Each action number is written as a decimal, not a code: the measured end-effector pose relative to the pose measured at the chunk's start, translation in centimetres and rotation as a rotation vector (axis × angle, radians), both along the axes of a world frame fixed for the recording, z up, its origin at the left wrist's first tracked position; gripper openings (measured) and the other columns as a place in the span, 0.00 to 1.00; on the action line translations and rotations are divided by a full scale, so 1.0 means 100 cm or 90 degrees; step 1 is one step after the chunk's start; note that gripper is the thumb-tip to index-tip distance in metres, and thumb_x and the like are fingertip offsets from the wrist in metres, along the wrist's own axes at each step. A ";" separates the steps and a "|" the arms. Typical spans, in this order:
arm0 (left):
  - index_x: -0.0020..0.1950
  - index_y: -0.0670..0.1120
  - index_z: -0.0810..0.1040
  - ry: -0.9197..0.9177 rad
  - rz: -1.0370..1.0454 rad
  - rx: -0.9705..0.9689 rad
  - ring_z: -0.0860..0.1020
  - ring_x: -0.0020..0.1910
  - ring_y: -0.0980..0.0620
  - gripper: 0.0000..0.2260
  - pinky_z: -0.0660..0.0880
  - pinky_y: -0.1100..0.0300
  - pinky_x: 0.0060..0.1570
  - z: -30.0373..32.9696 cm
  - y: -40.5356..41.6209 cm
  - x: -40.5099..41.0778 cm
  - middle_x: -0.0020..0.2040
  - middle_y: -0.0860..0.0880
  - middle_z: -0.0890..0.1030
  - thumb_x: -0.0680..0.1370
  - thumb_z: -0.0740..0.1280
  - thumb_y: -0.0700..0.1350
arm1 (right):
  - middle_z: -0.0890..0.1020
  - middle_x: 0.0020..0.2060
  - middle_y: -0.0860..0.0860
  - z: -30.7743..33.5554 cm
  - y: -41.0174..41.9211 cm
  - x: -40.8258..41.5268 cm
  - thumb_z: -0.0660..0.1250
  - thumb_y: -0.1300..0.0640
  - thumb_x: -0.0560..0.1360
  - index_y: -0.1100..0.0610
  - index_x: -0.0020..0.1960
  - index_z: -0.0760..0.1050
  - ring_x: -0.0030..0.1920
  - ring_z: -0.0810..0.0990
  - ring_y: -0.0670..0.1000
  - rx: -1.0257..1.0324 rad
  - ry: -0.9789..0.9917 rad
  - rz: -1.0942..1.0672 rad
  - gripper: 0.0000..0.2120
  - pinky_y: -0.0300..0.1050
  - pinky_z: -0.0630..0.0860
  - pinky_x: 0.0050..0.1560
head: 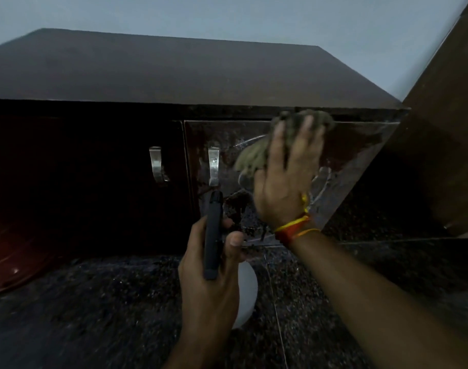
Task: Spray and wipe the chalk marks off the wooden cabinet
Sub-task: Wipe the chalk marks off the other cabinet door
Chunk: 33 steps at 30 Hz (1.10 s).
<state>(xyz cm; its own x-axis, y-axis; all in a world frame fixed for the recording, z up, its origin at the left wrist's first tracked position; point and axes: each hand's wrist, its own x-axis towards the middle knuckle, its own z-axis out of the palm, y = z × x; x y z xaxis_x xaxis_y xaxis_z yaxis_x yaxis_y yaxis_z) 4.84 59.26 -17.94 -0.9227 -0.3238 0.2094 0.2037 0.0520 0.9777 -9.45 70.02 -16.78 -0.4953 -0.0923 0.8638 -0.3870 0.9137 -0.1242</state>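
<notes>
A dark wooden cabinet (174, 75) stands low against a pale wall. Its right door (360, 139) is wet and carries white chalk marks (322, 182). My right hand (286, 177) presses a crumpled grey-green cloth (254, 155) flat against that door, fingers straight and pointing up. Lower down, my left hand (211, 278) grips a spray bottle (245, 288) with a black trigger head (213, 235) and a white body, its nozzle pointing up toward the door. The cloth hides part of the marks.
Two metal handles (157, 165) (213, 166) sit on the left and right doors. A dark speckled stone floor (94, 302) lies below. A brown wooden panel (445, 129) slants in at the right. A reddish curved object (12, 251) lies at the left edge.
</notes>
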 end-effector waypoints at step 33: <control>0.53 0.77 0.70 -0.033 -0.050 -0.016 0.80 0.47 0.55 0.24 0.76 0.52 0.45 -0.002 -0.024 0.011 0.52 0.64 0.78 0.60 0.58 0.82 | 0.53 0.72 0.58 0.028 0.002 -0.003 0.64 0.55 0.69 0.56 0.74 0.54 0.71 0.50 0.69 0.213 0.032 0.007 0.36 0.63 0.43 0.72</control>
